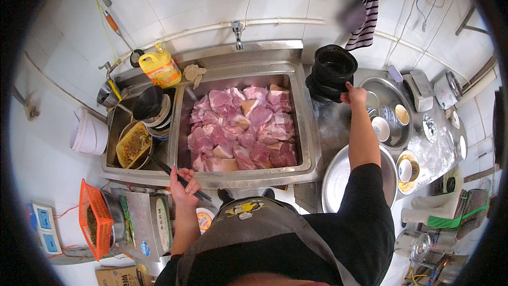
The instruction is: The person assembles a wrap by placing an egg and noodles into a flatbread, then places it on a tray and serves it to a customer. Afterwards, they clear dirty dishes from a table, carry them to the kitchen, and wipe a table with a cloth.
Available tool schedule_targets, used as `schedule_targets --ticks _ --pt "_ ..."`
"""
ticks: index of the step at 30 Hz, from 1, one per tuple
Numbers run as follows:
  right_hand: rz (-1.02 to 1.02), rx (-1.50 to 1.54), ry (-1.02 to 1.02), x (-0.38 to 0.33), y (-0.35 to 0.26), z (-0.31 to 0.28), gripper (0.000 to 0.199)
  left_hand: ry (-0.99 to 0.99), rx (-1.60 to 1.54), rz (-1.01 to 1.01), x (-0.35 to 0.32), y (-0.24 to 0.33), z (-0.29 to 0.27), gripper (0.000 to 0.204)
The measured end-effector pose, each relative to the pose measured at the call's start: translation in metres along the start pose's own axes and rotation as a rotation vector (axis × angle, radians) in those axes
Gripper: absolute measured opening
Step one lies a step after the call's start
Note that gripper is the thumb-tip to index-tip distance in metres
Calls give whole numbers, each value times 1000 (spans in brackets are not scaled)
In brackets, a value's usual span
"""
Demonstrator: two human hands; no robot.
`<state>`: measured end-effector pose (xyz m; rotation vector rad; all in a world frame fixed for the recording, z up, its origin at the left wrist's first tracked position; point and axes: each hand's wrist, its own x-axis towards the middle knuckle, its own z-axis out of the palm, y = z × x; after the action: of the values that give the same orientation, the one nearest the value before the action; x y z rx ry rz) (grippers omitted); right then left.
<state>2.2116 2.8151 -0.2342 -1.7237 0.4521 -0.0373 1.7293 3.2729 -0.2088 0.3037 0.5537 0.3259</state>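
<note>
The left grip [184,185] is closed around a long, slim, black utensil [200,194], its long axis slanting from upper left to lower right. The right grip [354,94] touches the stacked round black pots [334,63], the upper mouth facing up; how tightly its fingers close, I cannot tell. Moist, pink, irregular meat chunks [246,130] fill the rectangular stainless-steel basin [254,179] between both grips.

Black pots [324,78], pink meat [243,127]

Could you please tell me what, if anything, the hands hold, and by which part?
The left hand holds a dark stick mid-length. The right hand touches the black pots at their near right; whether it grips cannot be told.
</note>
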Motion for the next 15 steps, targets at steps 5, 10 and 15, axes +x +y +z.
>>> schedule_targets --ticks 5,10,15 --pt "55 -129 -84 13 23 -24 39 158 144 -18 1 6 9 19" --pt "-217 14 -123 -40 -14 -54 28 134 183 37 -3 33 -2 17" --pt "-239 34 -50 -165 -50 -61 35 83 203 255 11 136 -9 16"
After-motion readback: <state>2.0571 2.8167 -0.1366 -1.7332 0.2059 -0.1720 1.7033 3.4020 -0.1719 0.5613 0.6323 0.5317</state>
